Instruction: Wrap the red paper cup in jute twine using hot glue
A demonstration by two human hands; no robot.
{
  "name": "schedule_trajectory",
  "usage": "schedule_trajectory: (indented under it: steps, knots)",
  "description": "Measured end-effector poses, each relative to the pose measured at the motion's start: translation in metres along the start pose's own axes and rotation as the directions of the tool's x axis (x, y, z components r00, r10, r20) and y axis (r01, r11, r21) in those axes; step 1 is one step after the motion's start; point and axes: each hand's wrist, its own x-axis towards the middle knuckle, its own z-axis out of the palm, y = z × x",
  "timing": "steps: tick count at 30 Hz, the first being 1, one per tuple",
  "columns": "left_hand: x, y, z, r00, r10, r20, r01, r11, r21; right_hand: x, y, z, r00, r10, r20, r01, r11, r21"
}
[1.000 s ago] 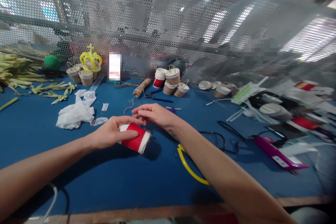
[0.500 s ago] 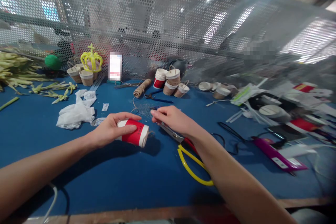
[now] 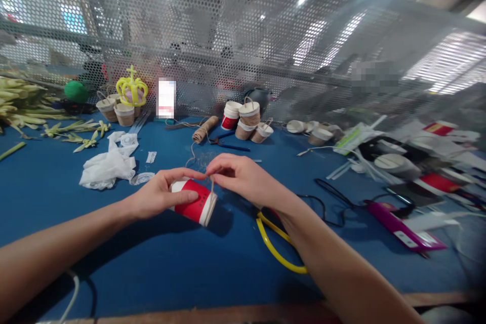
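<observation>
While its white left end sits in the curve of the left hand (image 3: pixel 157 195), the paper cup (image 3: pixel 193 206) lies tipped on its side at the near middle of the blue table (image 3: pixel 170 273), its right end slanting toward the near side. A broad red band with small dark lettering circles it between white ends. The left fingers and thumb close around it; whether it touches the table I cannot tell. At its right end, the right hand (image 3: pixel 243 177) has thumb and forefinger pinched together on a thin twine strand (image 3: pixel 211 187).

Beyond, at the far middle, a stack of cups (image 3: pixel 231 114), white above and red below, stands left of three brown-and-white pots (image 3: pixel 249 119), one set on top of the others. More such pots stand far left beside a yellow crown (image 3: pixel 131 93), their tops pale; what they contain cannot be made out. A twine roll (image 3: pixel 205 130) lies left of the stack. Crumpled white plastic (image 3: pixel 107 168) lies left of the left hand; a yellow handle (image 3: pixel 272 253) shows by the right forearm.
</observation>
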Motion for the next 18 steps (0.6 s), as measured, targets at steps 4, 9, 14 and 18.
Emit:
schedule_trajectory:
  steps: [4,9,14,18]
  knots:
    - [-0.001,0.0,0.002,0.998,0.059,0.014,-0.059,0.998,0.013,0.015,-0.004,0.006,0.989,0.015,0.149,-0.036,0.99,0.14]
    - [0.0,-0.001,0.002,0.993,0.12,0.012,-0.12,0.993,0.004,0.026,0.005,0.015,0.98,0.032,0.194,-0.079,0.968,0.239]
    - [0.0,-0.003,0.0,0.993,0.12,0.007,-0.12,0.992,0.039,0.031,0.008,0.019,0.978,0.05,0.201,-0.114,0.941,0.318]
    - [0.0,-0.005,-0.002,0.994,0.107,-0.003,-0.107,0.99,0.091,0.034,0.01,0.022,0.98,0.057,0.19,-0.122,0.929,0.351]
